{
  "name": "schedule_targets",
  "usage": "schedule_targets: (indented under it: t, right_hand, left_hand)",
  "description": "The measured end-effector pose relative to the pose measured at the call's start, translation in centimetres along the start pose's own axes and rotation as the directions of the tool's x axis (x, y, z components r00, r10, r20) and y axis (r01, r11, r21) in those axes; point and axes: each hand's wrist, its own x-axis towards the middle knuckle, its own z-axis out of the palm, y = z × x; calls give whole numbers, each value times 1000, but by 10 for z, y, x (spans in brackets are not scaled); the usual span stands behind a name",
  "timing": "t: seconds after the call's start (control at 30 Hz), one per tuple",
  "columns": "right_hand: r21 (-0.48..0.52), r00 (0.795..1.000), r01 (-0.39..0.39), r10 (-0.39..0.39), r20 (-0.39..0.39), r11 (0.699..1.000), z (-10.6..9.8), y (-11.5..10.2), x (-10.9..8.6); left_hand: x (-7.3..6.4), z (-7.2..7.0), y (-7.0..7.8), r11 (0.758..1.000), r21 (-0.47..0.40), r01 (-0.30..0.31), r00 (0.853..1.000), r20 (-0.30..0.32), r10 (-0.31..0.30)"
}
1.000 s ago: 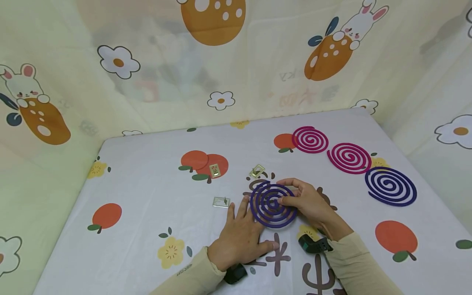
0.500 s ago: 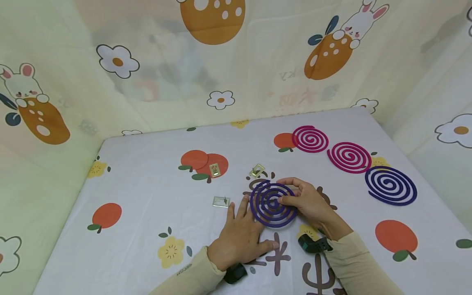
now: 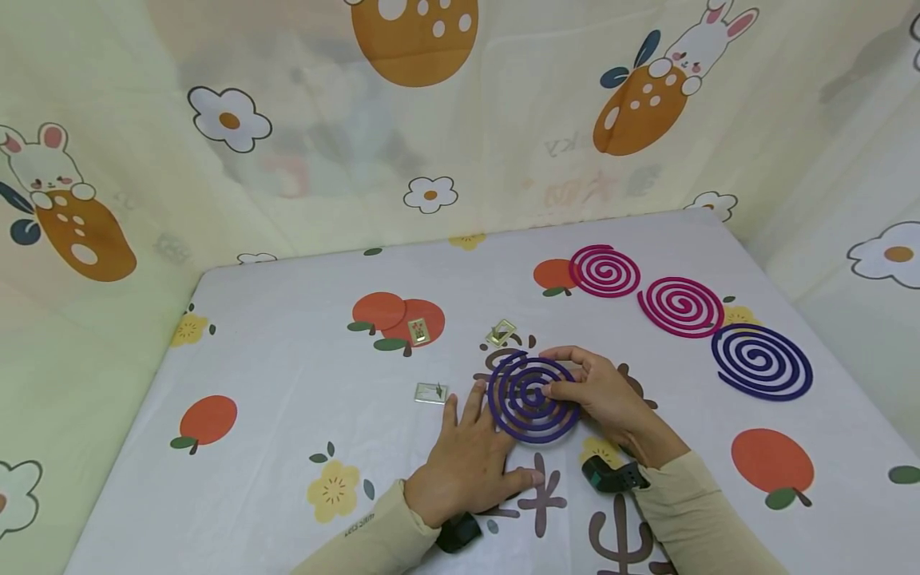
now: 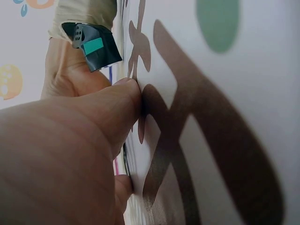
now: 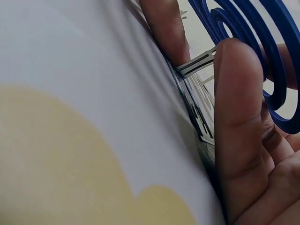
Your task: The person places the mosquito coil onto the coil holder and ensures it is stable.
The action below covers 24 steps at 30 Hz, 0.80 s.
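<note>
A printed cloth backdrop [image 3: 323,176] with rabbits and flowers fills the upper part of the frame, above a fruit-patterned tablecloth [image 3: 266,351]. At lower centre the left hand [image 3: 460,467] rests on the cloth, fingers straight and spread, clasping nothing that shows; its forefinger runs under the edge of a coil. Right of it, the right hand [image 3: 604,395] pinches that dark blue mosquito coil [image 3: 533,397], thumb at the spiral's middle, forefinger at its upper edge. The coil is raised off the cloth, just below and right of the frame's centre. Hands and coil keep the same places as in both earlier frames. A second blue coil [image 3: 758,359] lies at the right, next to two magenta coils [image 3: 681,305] toward the upper right. The right wrist view shows a metal coil stand [image 5: 199,62] with its prong reaching the held coil; a fingertip, perhaps the left hand's, touches its base. Three loose stands [image 3: 430,393] lie near the frame's centre, unmoved.
</note>
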Motion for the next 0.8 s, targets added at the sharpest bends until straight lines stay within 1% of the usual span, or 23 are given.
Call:
schedule_targets:
  t: [0.17, 0.37, 0.8]
  right_hand:
    - [-8, 1000, -7, 7, 6, 1000, 0, -1, 0]
    - [-3, 1000, 4, -3, 16, 1000, 2, -3, 0]
    - [-5, 1000, 1, -1, -6, 1000, 5, -3, 0]
  left_hand:
    - [0, 0, 0, 1000, 1, 1, 1000, 4, -1]
    - [1, 0, 0, 1000, -5, 4, 1000, 13, -4]
    - [0, 0, -1, 1000, -7, -1, 1000, 5, 1]
